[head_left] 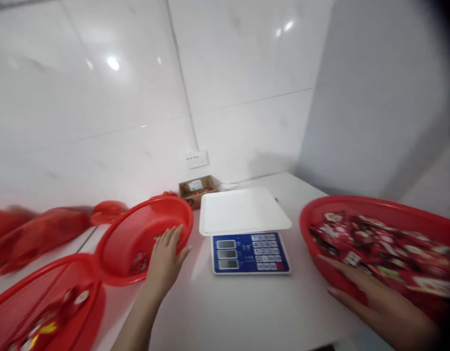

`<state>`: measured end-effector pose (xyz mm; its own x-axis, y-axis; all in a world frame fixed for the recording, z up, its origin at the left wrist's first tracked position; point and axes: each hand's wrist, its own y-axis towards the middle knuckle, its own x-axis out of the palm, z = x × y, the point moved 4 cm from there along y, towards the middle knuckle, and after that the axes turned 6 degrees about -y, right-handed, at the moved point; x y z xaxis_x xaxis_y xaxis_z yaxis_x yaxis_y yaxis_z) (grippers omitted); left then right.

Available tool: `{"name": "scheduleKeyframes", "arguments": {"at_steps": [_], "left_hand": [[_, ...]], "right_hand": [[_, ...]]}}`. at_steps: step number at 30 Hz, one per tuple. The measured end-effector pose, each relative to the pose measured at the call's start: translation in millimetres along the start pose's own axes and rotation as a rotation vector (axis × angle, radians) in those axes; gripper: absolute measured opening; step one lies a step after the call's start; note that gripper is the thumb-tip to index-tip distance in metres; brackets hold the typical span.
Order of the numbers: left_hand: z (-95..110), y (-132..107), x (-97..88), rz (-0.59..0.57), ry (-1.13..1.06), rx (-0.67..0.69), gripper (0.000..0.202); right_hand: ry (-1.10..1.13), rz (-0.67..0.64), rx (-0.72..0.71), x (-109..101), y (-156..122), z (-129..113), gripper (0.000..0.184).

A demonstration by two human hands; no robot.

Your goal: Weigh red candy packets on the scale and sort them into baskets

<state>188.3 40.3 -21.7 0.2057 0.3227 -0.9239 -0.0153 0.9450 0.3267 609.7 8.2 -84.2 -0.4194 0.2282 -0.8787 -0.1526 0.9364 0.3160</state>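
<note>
- Room: you work in a corner, with a glossy white tiled wall [101,97] ahead and a grey partition [371,97] on your right. A white wall plate [196,159] sits low on the tiles.
- Surface: your white counter [247,312] runs into that corner, with open room along its centre and near edge. Red plastic bags [38,234] lie along the wall at far left.
- Layout: your digital scale [243,210] stands centrally, its blue keypad [250,253] facing you. Judged from the layout, this puts the containers on either side within reach of each hand. A small cardboard box [196,190] sits behind it.
- Right: your large red basket [356,203] is heaped with red foil packets [378,248], and it overhangs the frame edge.
- Left: your red mesh basket [117,256] stands tilted toward you, a few packets [140,263] low inside. Another red mesh basket [35,302] lies nearer, cut off by the frame.
- Left hand [164,263]: open, fingers spread, fingertips at the tilted basket's near rim; no grip visible.
- Right hand [371,302]: open, fingers extended over the large basket's near rim, slightly blurred; no grip visible.
</note>
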Motion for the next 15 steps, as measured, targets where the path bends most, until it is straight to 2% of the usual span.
{"name": "scheduleKeyframes", "arguments": {"at_steps": [3,5,7,9,12,13,15], "left_hand": [[7,-19,16.6,0.093,0.151,0.054,0.041],[7,-22,20.6,0.148,0.199,0.069,0.041],[6,-19,20.9,0.163,0.195,0.094,0.042],[4,-15,19.8,0.152,0.173,0.112,0.043],[-2,-12,20.7,0.157,0.171,0.102,0.046],[-5,-12,22.6,0.159,0.176,0.104,0.046],[-11,-12,27.4,0.168,0.179,0.118,0.045]], "right_hand": [[0.081,-0.279,0.050,-24,14,-10,0.058],[0.102,-0.345,0.065,-43,27,-14,0.054],[0.055,-0.373,0.077,-53,38,-11,0.053],[-0.030,-0.455,0.095,-49,46,-2,0.058],[-0.126,-0.618,0.214,-31,49,17,0.073],[-0.139,-0.646,0.242,-26,50,22,0.077],[-0.143,-0.622,0.221,-21,53,27,0.080]]}}
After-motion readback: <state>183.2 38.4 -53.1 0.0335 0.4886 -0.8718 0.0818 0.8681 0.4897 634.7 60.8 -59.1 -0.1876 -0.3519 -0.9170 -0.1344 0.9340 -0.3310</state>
